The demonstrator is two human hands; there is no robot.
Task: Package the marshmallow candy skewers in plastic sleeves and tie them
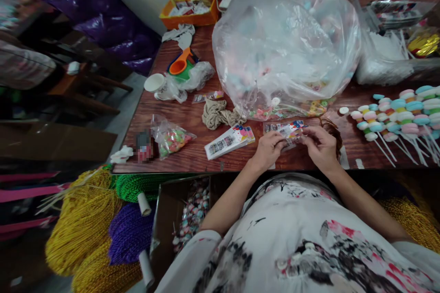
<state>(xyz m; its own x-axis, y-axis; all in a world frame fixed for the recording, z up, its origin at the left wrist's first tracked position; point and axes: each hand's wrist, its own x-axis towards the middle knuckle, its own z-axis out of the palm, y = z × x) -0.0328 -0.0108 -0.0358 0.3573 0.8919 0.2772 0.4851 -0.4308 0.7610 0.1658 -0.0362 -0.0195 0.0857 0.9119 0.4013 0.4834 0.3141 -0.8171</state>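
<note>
Packet (291, 132) partly hidden by fingers (274, 139); print on cards (228, 142) unreadable; pastel skewers (408, 115) cut by right edge.

small printed packet (292, 131), thin and flat, some clear shiny film visible. dark print on pale ground toward left end, bright blue, red, yellow patches toward right. pinched between left hand (269, 150) and right hand (321, 147), long side running roughly crosswise, partly covered by fingers. cannot tell whether sealed.
</note>
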